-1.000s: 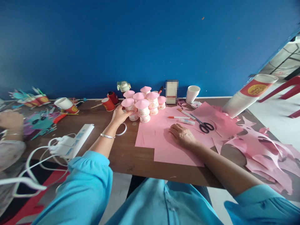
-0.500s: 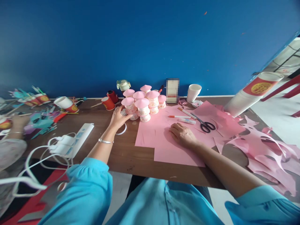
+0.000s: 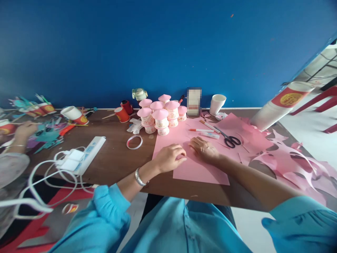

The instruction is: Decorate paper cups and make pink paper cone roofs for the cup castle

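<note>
Resting both hands: left hand point(image 3: 170, 157), right hand point(image 3: 204, 149), on pink paper point(image 3: 195, 168).

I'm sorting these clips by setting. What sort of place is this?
Probably a craft workroom or classroom: a wooden table against a blue wall holds cut pink paper, scissors, markers and a cluster of pink-capped paper-cup lanterns. Another person works alongside.

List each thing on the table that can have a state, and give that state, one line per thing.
Left hand: loosely curled, resting on the pink sheet, holding nothing.
Right hand: flat on the pink sheet.
Pink sheet: lying flat, uncut.
Scissors: closed, lying on the paper.
Red marker: capped, lying down.
White cup: upright.
Cup stack: lying tilted on its side.
Lanterns: upright, clustered.
</note>
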`<action>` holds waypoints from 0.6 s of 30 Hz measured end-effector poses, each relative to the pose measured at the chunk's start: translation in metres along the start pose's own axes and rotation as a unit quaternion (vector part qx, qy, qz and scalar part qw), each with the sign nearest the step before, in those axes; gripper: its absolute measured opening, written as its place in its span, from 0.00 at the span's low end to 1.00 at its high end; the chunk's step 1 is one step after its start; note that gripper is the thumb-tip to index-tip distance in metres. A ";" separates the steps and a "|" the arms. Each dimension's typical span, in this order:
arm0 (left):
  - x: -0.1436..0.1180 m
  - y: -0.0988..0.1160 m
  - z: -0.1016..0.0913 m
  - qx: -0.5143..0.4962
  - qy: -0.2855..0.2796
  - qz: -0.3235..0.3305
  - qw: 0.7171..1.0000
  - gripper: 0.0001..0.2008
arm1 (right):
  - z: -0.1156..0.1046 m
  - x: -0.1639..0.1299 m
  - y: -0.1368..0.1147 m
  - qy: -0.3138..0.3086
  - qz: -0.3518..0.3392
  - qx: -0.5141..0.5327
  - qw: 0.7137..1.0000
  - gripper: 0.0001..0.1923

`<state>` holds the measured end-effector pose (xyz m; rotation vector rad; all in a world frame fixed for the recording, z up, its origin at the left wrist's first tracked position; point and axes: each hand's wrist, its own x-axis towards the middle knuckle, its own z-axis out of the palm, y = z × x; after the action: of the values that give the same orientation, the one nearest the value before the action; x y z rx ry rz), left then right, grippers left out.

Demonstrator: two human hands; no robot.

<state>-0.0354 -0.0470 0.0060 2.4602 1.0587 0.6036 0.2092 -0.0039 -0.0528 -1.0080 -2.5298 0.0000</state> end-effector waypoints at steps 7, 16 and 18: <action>0.069 -0.027 0.031 -0.052 0.040 -0.025 0.998 0.04 | -0.013 0.015 0.023 -0.043 0.030 0.016 0.998 0.03; 0.069 -0.046 0.048 -0.102 0.069 -0.056 0.991 0.03 | -0.013 -0.001 0.038 0.073 0.119 -0.004 0.990 0.12; 0.070 -0.047 0.049 -0.106 0.062 -0.058 0.991 0.03 | -0.013 -0.004 0.042 0.096 0.128 -0.011 0.987 0.13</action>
<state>0.0064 0.0262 -0.0426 2.1853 1.1142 0.7964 0.2438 0.0227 -0.0489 -1.2706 -2.2185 -0.0486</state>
